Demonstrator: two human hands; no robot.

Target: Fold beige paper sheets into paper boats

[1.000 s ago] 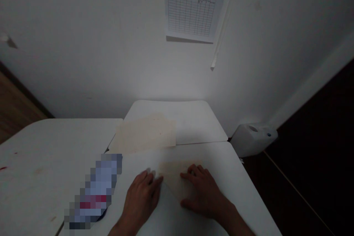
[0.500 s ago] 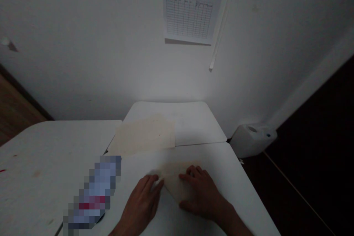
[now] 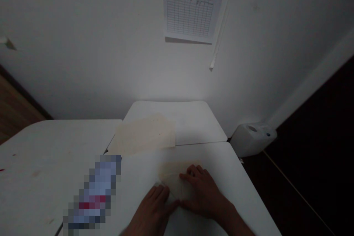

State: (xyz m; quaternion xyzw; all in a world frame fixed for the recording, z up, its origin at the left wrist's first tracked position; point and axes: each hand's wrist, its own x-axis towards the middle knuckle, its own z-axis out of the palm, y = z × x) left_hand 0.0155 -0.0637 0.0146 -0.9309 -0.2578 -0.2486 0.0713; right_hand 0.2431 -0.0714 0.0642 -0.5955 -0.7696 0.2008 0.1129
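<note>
A small cream sheet of paper (image 3: 173, 175) lies on the white table (image 3: 238, 177) in front of me, partly folded. My right hand (image 3: 203, 192) lies flat on its right part, fingers spread, pressing it down. My left hand (image 3: 154, 212) rests flat at the sheet's lower left edge, fingers stretched out and touching the paper. The part of the sheet under my hands is hidden.
A larger cream sheet (image 3: 145, 135) lies farther back, across the gap between two tables. A blurred, pixelated object (image 3: 94, 193) sits to the left. A printed chart (image 3: 190, 13) hangs on the wall. A white box-like device (image 3: 253, 138) stands on the dark floor at right.
My left hand has slid back toward me and to the right along the paper's lower left edge. My right hand has stayed in place on the sheet.
</note>
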